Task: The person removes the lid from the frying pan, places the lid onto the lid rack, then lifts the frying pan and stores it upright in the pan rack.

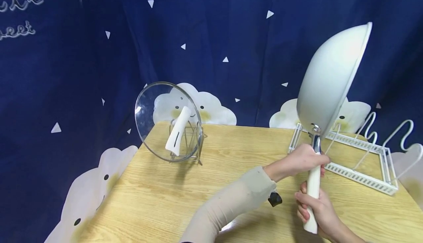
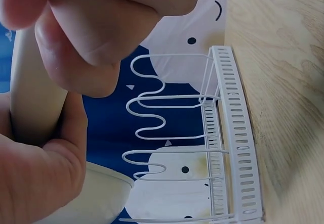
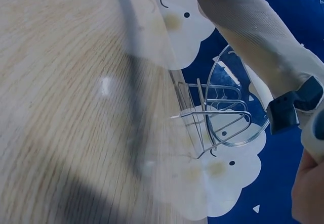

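Observation:
A white wok [image 1: 330,78] is held up on its side over the right of the table, its rounded outside toward the left. Near the metal neck of its white handle [image 1: 313,184], my left hand [image 1: 302,162] grips from above. Lower on the same handle, my right hand [image 1: 318,208] wraps its fingers round it. Both hands show on the handle in the left wrist view, with part of the wok [image 2: 101,196] below them. Behind the wok stands a white wire rack [image 1: 360,178] with wavy dividers.
A glass lid [image 1: 148,125] with a white handle [image 1: 178,131] leans in a small metal wire stand [image 1: 198,158] at the table's back left. The wooden table [image 1: 148,195] meets a dark blue curtain [image 1: 205,22] with white cloud shapes.

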`<state>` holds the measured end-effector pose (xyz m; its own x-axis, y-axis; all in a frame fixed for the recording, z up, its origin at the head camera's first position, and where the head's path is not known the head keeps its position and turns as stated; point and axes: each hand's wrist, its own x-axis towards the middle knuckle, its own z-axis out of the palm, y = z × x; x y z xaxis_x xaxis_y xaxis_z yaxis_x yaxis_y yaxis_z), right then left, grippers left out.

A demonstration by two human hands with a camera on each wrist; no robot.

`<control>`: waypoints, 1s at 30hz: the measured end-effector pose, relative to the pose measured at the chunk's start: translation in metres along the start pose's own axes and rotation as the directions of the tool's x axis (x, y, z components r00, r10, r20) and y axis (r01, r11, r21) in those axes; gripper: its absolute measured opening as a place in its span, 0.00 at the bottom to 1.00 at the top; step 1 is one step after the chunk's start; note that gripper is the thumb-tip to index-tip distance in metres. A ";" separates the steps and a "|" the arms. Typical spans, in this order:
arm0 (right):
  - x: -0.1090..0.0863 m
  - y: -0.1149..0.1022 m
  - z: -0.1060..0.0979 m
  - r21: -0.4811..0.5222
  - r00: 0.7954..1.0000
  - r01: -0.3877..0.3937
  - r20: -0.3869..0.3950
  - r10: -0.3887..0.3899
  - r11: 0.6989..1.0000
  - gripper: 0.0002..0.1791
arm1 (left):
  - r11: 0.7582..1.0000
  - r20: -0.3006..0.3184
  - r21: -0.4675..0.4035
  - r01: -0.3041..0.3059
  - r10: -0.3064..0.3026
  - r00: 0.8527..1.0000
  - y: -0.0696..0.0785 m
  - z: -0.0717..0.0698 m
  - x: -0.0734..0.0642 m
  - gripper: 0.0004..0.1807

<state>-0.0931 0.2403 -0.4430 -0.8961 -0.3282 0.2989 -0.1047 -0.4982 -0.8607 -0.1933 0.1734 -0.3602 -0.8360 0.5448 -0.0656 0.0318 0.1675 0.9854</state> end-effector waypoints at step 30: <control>-0.011 -0.014 -0.016 0.379 0.975 -0.054 0.218 -0.033 0.924 0.26 | 0.999 0.059 0.015 0.031 -0.032 0.998 -0.011 0.028 0.018 0.14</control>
<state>-0.0889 0.2639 -0.4413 -0.7766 -0.4788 0.4094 0.1151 -0.7468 -0.6550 -0.1940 0.2044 -0.3764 -0.8029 0.5866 -0.1059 0.0143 0.1966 0.9804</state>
